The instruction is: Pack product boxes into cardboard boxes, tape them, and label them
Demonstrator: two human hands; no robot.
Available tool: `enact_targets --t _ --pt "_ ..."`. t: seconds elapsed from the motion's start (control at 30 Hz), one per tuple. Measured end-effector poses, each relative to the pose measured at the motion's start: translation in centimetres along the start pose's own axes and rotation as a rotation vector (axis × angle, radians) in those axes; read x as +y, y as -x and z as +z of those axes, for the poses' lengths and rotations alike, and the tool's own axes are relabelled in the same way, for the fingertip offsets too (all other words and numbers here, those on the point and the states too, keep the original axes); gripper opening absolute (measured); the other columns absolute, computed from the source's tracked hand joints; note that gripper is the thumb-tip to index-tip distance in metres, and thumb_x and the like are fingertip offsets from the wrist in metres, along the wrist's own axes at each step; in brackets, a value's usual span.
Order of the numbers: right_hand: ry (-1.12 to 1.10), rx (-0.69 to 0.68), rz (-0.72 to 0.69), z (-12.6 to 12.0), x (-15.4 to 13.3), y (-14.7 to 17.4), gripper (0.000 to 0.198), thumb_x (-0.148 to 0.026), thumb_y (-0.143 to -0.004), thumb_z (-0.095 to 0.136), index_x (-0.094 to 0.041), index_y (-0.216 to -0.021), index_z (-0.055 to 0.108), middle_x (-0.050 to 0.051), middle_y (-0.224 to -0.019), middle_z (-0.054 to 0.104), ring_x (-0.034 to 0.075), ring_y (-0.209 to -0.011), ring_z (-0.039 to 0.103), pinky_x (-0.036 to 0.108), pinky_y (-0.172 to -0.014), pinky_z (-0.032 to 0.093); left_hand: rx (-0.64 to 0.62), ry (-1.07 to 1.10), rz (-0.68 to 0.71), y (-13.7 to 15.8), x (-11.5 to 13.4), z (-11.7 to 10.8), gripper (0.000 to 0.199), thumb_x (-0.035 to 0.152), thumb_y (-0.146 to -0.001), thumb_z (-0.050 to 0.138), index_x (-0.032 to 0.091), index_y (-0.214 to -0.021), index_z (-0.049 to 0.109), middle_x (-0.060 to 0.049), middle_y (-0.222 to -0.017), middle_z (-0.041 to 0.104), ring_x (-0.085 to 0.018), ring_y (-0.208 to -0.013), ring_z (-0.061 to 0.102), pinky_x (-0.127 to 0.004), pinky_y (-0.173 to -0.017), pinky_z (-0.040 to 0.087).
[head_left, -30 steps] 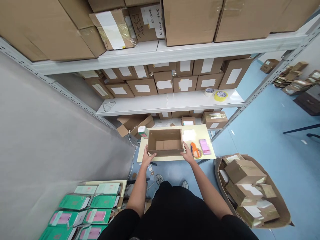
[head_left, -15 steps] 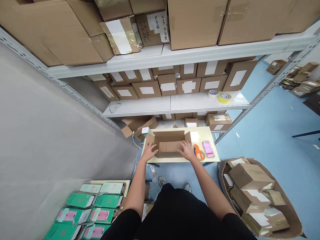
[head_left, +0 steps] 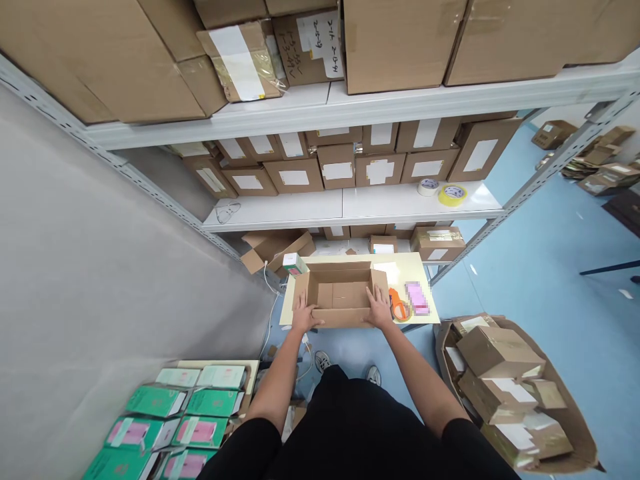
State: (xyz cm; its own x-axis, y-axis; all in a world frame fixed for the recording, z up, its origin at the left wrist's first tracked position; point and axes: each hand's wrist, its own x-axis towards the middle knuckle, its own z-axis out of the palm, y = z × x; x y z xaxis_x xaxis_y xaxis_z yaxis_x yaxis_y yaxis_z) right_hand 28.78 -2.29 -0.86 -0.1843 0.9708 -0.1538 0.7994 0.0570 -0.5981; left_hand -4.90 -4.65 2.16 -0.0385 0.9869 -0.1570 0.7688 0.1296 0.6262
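Observation:
An open cardboard box [head_left: 345, 319] lies on a small pale yellow table [head_left: 411, 267], its inside facing up and bare. My left hand [head_left: 303, 316] grips its near left corner, fingers over the left flap and thumb along the front flap. At the near right corner my right hand [head_left: 379, 309] holds it the same way, fingers on the right side and thumb toward the front. Right of the box lie an orange-handled tape dispenser [head_left: 399, 307] and a blurred pink item [head_left: 417, 297]. A small green and white carton [head_left: 295, 263] stands behind its left corner.
A metal shelving rack [head_left: 320, 123] loaded with cartons rises beyond the table. Tape rolls [head_left: 453, 195] sit on its middle shelf. A large bin [head_left: 583, 433] of packed boxes stands right, green boxes [head_left: 155, 400] lie at lower left, and a grey wall [head_left: 100, 267] runs left.
Both hands have shifted slightly toward my body at the box's near corners. The front flap now leans outward toward me, and the side flaps spread wider.

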Motion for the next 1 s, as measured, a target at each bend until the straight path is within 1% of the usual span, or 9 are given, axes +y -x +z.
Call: enact_targets --t 0.17,0.3,0.4,0.5,0.6,0.67,0.8,0.9,1.0 --pt "-0.070 0.084 -0.009 0.5 0.0 -0.1 0.113 -0.042 -0.065 0.092 -0.031 -0.161 0.033 0.013 -0.173 0.016 0.038 -0.160 0.013 0.056 -0.125 0.024 0.113 0.129 0.048 0.1 -0.2 1.6 0.038 0.035 -0.056 0.097 0.018 -0.075 0.069 -0.011 -0.169 0.027 -0.046 -0.155 0.023 -0.056 -0.123 0.028" --pt "-0.068 0.126 0.019 0.8 -0.4 -0.2 0.098 -0.041 -0.071 0.088 -0.029 -0.156 0.041 0.013 -0.171 0.022 0.038 -0.158 0.021 0.053 -0.121 0.034 0.097 0.157 -0.022 -0.1 0.0 2.1 0.031 0.036 -0.067 0.092 0.018 -0.070 0.067 -0.011 -0.165 0.036 -0.043 -0.137 0.052 -0.052 -0.113 0.044" --pt "-0.048 0.125 0.032 0.7 -0.6 -0.1 0.088 -0.039 -0.072 0.087 -0.027 -0.151 0.049 0.014 -0.170 0.022 0.039 -0.157 0.024 0.053 -0.117 0.040 0.079 0.133 -0.072 -0.1 0.0 2.1 0.030 0.038 -0.069 0.091 0.020 -0.069 0.067 -0.007 -0.165 0.038 -0.038 -0.126 0.061 -0.049 -0.109 0.048" --pt "0.003 0.128 0.043 0.1 -1.0 -0.2 0.072 -0.041 -0.071 0.087 -0.023 -0.136 0.064 0.016 -0.167 0.028 0.041 -0.154 0.029 0.054 -0.119 0.036 0.075 0.128 -0.096 0.0 -0.1 2.2 0.028 0.040 -0.070 0.090 0.022 -0.070 0.069 -0.003 -0.165 0.038 -0.035 -0.121 0.065 -0.048 -0.107 0.050" --pt "0.033 0.198 0.063 -0.8 -2.4 -0.9 0.056 -0.045 -0.078 0.079 -0.023 -0.129 0.069 0.016 -0.163 0.038 0.040 -0.153 0.031 0.059 -0.123 0.029 0.087 0.151 -0.083 0.3 -0.3 2.2 0.028 0.043 -0.070 0.091 0.024 -0.073 0.070 -0.001 -0.167 0.035 -0.036 -0.123 0.064 -0.049 -0.108 0.049" --pt "0.010 0.242 0.010 -1.3 -4.1 -2.0 0.055 -0.043 -0.086 0.069 -0.024 -0.137 0.064 0.013 -0.165 0.036 0.037 -0.155 0.029 0.058 -0.124 0.029 0.095 0.149 -0.075 0.7 -0.3 2.3 0.030 0.046 -0.070 0.090 0.024 -0.075 0.070 -0.001 -0.169 0.031 -0.037 -0.130 0.059 -0.049 -0.109 0.049" --pt "0.011 0.204 -0.167 -1.5 -8.6 -5.8 0.070 -0.032 -0.090 0.058 -0.028 -0.158 0.041 0.005 -0.174 0.016 0.033 -0.160 0.016 0.056 -0.127 0.024 0.048 0.105 -0.061 1.5 -0.3 2.2 0.026 0.042 -0.076 0.086 0.023 -0.080 0.069 -0.003 -0.174 0.019 -0.038 -0.141 0.049 -0.049 -0.110 0.047" --pt "0.114 0.157 -0.107 -1.3 -10.9 -9.6 0.087 -0.024 -0.086 0.060 -0.030 -0.165 0.025 0.005 -0.176 0.007 0.034 -0.161 0.005 0.062 -0.127 0.014 -0.020 0.080 -0.046 1.8 -0.3 1.8 0.017 0.032 -0.082 0.081 0.021 -0.086 0.069 -0.007 -0.174 0.017 -0.038 -0.136 0.054 -0.048 -0.107 0.049" --pt "0.223 0.061 0.022 -0.9 -11.5 -13.0 0.089 -0.021 -0.085 0.064 -0.028 -0.165 0.025 0.011 -0.174 0.014 0.037 -0.160 0.008 0.067 -0.123 0.011 -0.101 -0.017 -0.055 1.6 -0.3 1.2 0.013 0.030 -0.086 0.076 0.023 -0.096 0.070 -0.008 -0.174 0.018 -0.033 -0.119 0.065 -0.045 -0.099 0.053"
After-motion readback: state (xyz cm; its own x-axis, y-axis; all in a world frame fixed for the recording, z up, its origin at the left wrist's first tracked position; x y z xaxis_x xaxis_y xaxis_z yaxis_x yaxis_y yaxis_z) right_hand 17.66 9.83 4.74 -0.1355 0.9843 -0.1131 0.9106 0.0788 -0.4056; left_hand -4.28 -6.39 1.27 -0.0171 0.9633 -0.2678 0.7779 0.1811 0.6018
